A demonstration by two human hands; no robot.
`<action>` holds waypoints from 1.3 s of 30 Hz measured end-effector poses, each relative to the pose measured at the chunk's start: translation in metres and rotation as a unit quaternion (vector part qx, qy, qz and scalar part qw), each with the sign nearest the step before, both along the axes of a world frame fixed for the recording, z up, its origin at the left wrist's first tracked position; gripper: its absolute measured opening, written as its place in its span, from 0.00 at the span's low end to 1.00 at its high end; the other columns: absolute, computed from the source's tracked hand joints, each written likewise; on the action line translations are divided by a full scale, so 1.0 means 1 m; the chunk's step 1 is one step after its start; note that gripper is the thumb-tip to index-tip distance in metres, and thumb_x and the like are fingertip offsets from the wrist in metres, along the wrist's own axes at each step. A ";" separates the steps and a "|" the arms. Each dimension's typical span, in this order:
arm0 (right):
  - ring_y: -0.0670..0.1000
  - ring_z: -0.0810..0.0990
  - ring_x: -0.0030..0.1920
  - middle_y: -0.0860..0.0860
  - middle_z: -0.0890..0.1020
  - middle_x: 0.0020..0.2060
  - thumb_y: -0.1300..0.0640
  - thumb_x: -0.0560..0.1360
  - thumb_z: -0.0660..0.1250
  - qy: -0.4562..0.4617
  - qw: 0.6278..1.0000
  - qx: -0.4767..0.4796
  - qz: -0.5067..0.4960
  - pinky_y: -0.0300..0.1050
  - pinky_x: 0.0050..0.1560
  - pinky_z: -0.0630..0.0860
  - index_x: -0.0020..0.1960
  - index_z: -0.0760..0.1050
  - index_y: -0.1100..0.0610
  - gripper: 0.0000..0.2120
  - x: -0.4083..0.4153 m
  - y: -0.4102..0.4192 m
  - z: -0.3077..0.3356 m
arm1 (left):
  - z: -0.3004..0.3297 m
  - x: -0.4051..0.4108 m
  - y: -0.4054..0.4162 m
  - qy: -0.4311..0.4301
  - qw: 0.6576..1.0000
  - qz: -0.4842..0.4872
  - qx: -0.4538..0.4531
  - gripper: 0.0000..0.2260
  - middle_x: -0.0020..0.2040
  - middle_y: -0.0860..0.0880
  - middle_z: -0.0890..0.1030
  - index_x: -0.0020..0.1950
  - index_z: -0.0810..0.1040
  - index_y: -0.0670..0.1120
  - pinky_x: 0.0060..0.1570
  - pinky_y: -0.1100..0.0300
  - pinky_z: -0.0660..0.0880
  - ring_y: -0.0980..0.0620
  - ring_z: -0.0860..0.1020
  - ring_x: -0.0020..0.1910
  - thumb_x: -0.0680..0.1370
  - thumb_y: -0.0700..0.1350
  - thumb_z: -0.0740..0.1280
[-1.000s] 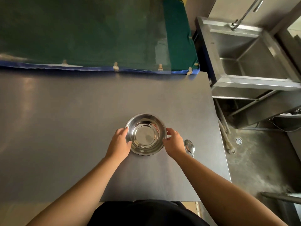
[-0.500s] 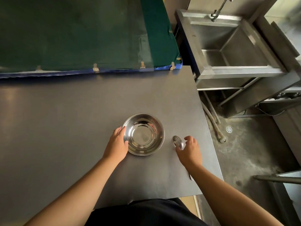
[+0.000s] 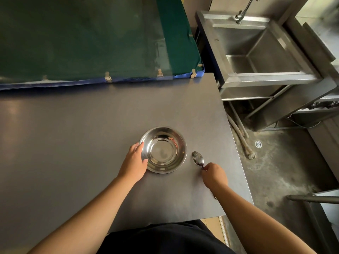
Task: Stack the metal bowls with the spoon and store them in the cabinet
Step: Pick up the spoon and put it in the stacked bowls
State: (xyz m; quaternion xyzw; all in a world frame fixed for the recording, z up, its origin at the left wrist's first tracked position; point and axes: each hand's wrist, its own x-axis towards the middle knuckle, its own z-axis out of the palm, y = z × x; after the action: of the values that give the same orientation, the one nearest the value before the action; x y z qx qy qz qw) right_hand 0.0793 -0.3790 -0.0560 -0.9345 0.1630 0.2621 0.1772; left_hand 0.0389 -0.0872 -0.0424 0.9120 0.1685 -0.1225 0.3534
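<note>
Shiny metal bowls (image 3: 163, 150) sit nested as one stack on the grey steel table (image 3: 73, 143), near its right end. My left hand (image 3: 134, 162) rests against the stack's left rim, fingers curled on the edge. A metal spoon (image 3: 198, 159) lies just right of the bowls, its bowl end pointing away from me. My right hand (image 3: 214, 175) is closed around the spoon's handle, which it hides. No cabinet is in view.
A green cloth-covered block (image 3: 82, 39) with a blue lower edge runs along the table's far side. A steel sink (image 3: 260, 52) with a tap stands to the right, across a gap. The table's right edge (image 3: 236, 153) drops to a concrete floor with hoses and a drain.
My right hand left the bowl's right rim, moved right to the spoon and closed on its handle. The left hand stayed on the bowl's left rim.
</note>
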 end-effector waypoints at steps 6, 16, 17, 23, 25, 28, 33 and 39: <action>0.55 0.78 0.44 0.52 0.81 0.44 0.58 0.77 0.64 -0.014 0.999 0.027 -0.013 0.44 0.41 0.72 0.49 0.78 0.54 0.04 0.006 0.004 0.011 | 0.000 -0.003 -0.001 -0.003 1.000 0.000 -0.005 0.31 0.77 0.45 0.61 0.79 0.60 0.44 0.68 0.55 0.65 0.46 0.67 0.73 0.78 0.42 0.68; 0.61 0.82 0.40 0.54 0.83 0.42 0.55 0.79 0.63 -0.135 0.983 0.086 0.089 0.53 0.42 0.81 0.52 0.75 0.56 0.06 0.026 0.054 0.057 | 0.003 -0.009 -0.004 -0.001 0.999 0.020 -0.039 0.31 0.76 0.44 0.64 0.79 0.60 0.44 0.67 0.55 0.66 0.44 0.70 0.71 0.78 0.43 0.69; 0.62 0.83 0.39 0.54 0.83 0.42 0.53 0.79 0.63 -0.139 0.980 0.091 0.108 0.55 0.41 0.82 0.52 0.76 0.56 0.07 0.026 0.061 0.060 | 0.004 -0.009 -0.004 0.000 0.999 0.022 -0.041 0.31 0.75 0.44 0.64 0.79 0.60 0.44 0.67 0.55 0.66 0.44 0.71 0.70 0.78 0.43 0.69; 0.61 0.82 0.45 0.56 0.85 0.47 0.56 0.77 0.64 -0.154 0.963 0.064 0.209 0.48 0.42 0.77 0.53 0.81 0.55 0.08 0.022 0.093 0.057 | 0.009 -0.012 -0.004 0.001 0.998 0.031 -0.055 0.31 0.76 0.46 0.64 0.79 0.60 0.45 0.66 0.57 0.65 0.45 0.70 0.70 0.79 0.44 0.68; 0.61 0.82 0.47 0.56 0.85 0.48 0.57 0.77 0.65 -0.138 0.963 0.050 0.226 0.46 0.43 0.77 0.54 0.82 0.54 0.10 0.022 0.101 0.052 | 0.011 -0.012 -0.004 0.003 0.998 0.031 -0.057 0.29 0.76 0.46 0.65 0.79 0.60 0.45 0.65 0.56 0.67 0.44 0.73 0.68 0.80 0.44 0.67; 0.60 0.82 0.47 0.55 0.85 0.48 0.59 0.76 0.63 -0.110 0.964 0.025 0.241 0.47 0.43 0.77 0.54 0.82 0.55 0.11 0.025 0.109 0.044 | 0.014 -0.013 -0.003 0.003 0.998 0.027 -0.057 0.28 0.75 0.46 0.65 0.79 0.60 0.46 0.64 0.54 0.70 0.44 0.74 0.65 0.81 0.44 0.65; 0.61 0.82 0.45 0.57 0.84 0.47 0.60 0.77 0.63 -0.098 0.956 -0.015 0.275 0.47 0.40 0.75 0.50 0.80 0.57 0.07 0.029 0.114 0.031 | 0.016 -0.014 -0.002 0.002 0.998 0.029 -0.061 0.28 0.75 0.45 0.66 0.78 0.61 0.47 0.66 0.54 0.68 0.45 0.71 0.69 0.80 0.47 0.66; 0.61 0.83 0.46 0.55 0.84 0.48 0.59 0.77 0.65 -0.101 0.950 -0.039 0.294 0.45 0.39 0.72 0.51 0.81 0.56 0.07 0.033 0.121 0.023 | 0.014 -0.016 0.000 0.004 0.999 0.011 -0.033 0.30 0.74 0.44 0.67 0.77 0.61 0.45 0.66 0.54 0.68 0.44 0.71 0.69 0.78 0.49 0.68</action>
State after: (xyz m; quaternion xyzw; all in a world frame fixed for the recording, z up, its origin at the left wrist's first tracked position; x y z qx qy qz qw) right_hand 0.1127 -0.2583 -0.0332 -0.9689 -0.1272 0.2001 0.0712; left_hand 0.0228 -0.0872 -0.0280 0.8976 0.1756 -0.1276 0.3836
